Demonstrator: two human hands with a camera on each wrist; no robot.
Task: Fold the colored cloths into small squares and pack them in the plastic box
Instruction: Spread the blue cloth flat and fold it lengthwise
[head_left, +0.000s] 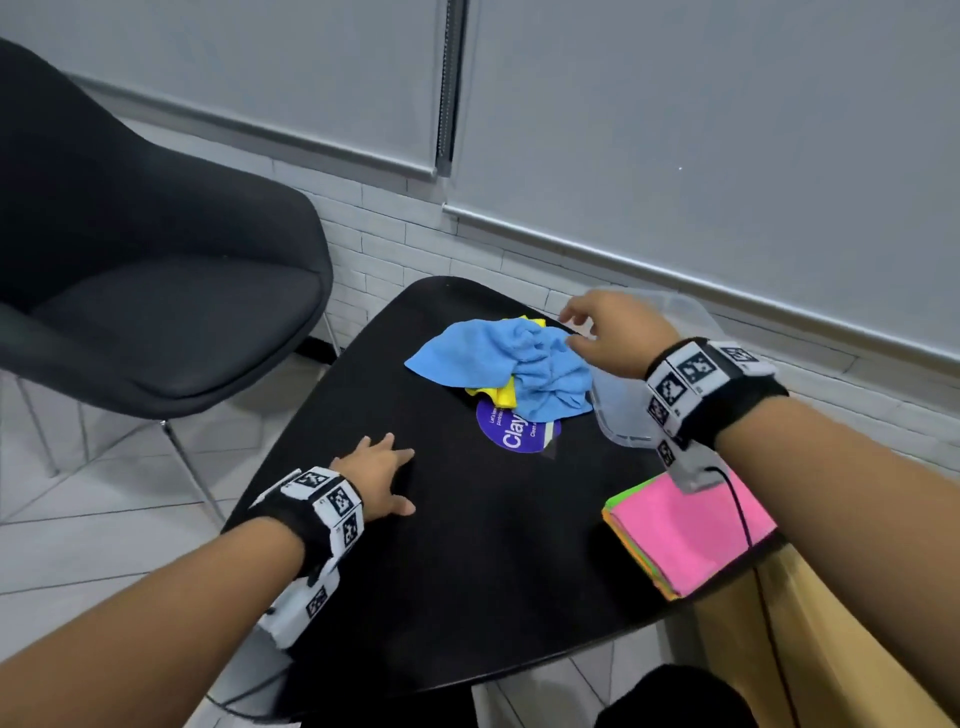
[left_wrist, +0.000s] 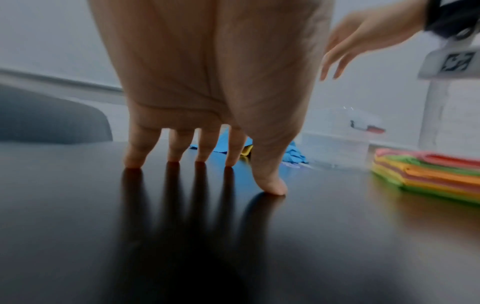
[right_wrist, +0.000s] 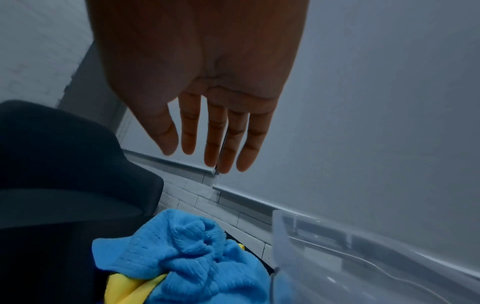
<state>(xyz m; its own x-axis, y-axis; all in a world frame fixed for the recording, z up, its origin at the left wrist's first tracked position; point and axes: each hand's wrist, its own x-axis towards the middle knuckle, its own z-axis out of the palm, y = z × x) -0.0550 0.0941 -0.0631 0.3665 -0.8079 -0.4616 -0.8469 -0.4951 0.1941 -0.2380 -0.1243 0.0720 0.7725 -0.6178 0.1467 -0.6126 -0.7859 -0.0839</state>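
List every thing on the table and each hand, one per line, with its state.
blue cloth: crumpled, unfolded, on the table.
yellow cloth: crumpled, mostly under the blue cloth.
stack of folded cloths: neatly folded, pink on top, at the table's edge.
plastic box: clear, open, no lid on it, beside the blue cloth.
left hand: fingers spread, fingertips on the table.
right hand: open, above the blue cloth, holding nothing.

Left hand (head_left: 378, 477) spread, fingertips (left_wrist: 132, 162) down. Right hand (head_left: 613, 332) raised, fingers straight, holding nothing.
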